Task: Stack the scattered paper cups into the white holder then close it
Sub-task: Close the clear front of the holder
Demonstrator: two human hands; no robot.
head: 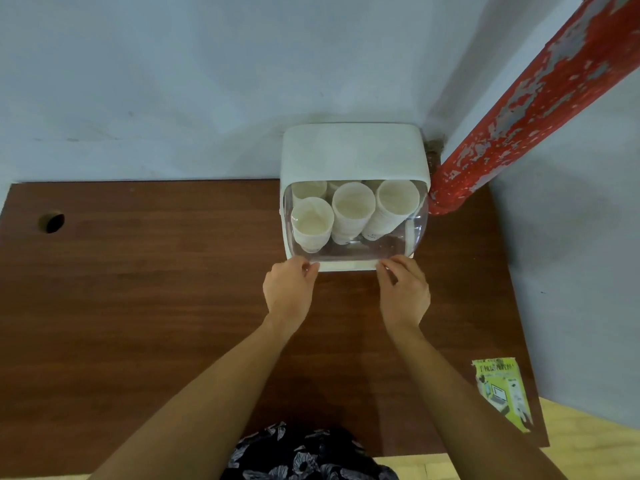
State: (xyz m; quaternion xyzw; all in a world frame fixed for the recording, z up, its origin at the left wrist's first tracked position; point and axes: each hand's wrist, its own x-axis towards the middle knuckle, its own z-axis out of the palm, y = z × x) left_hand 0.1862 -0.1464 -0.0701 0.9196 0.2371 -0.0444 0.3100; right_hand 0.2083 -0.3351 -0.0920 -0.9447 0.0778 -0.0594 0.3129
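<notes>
The white holder stands at the back of the brown table against the wall. Its clear curved lid is down over the front, and through it I see several stacks of cream paper cups standing inside. My left hand pinches the lid's lower front edge at its left corner. At the right corner my right hand pinches the same edge. No loose cups lie on the table.
A red peeling pipe runs up diagonally just right of the holder. A green leaflet lies near the table's right edge. A round cable hole sits at the far left of the table.
</notes>
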